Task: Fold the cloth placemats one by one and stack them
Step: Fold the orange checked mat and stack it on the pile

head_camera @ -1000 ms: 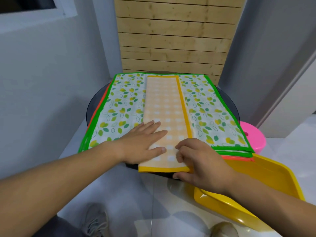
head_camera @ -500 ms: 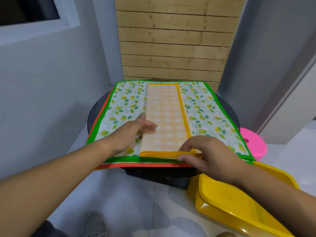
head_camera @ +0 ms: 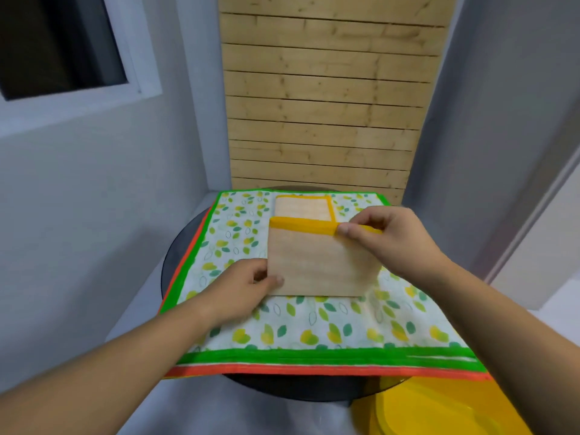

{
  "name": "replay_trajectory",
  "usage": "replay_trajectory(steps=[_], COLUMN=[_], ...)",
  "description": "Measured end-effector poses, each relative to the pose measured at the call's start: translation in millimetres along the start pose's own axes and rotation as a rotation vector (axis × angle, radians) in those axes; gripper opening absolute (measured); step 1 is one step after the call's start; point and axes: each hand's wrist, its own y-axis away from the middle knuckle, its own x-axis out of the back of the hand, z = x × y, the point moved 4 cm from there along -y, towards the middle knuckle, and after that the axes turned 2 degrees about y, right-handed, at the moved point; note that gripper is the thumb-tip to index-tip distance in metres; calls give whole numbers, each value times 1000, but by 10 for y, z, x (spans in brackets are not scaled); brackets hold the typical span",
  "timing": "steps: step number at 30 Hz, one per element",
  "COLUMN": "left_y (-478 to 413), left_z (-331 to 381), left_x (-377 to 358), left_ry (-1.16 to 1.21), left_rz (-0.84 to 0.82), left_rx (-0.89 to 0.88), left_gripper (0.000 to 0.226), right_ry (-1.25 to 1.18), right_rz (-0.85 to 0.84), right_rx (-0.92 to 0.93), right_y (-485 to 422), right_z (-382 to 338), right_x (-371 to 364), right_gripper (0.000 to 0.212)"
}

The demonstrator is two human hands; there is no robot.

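Yellow-bordered placemat (head_camera: 317, 265), half folded, is pinched by left hand (head_camera: 241, 290) and right hand (head_camera: 386, 237).

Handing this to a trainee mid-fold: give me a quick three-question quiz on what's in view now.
1. True or false: the right hand pinches the border of the yellow mat.
2. The leaf mat under it has a border that is: A) green B) blue C) black.
3. Fill in: the left hand grips the yellow mat at its ___ edge.
Key: 1 true; 2 A; 3 left.
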Motion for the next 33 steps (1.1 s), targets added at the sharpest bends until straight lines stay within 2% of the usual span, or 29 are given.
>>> replay_trajectory(steps=[4,6,10,14,16,19,21,22,25,33], left_y=[-114,-139,-169,-117,-84,-76,-70,-60,-15,36], left_z=[-26,-12,22,94,118,82,76,80,94,19], left_x=[9,-13,-28,-85,-119,-153,-201,-243,-390,-746], left_ry=[112,147,152,53,6,-69,-114,-154,-450,-749], left_rz=[59,69,74,24,28,88,86,74,30,-99], left_rx=[55,90,149,183,181,224,218,189,124,98], left_gripper=[18,19,20,13,8,53,87,90,68,70], right_ry=[-299,-353,-182,-86,-5,76,168,202,353,768], right_rz=[-74,-153,-288,-293,-265,-253,-259,-259,-266,-125], right_rx=[-220,-336,-394,-366,-337,-290,-239,-223,-202,-105], right_y=[-3,67,228,309,363,447,481,490,528,597], right_z=[384,581,795,890,935,911,853,834,778,838], right_x=[-35,-117,-221,-241,-266,-307,-325,-335,-369,-636], right_gripper=[61,63,35,33,42,59,52,43,22,65])
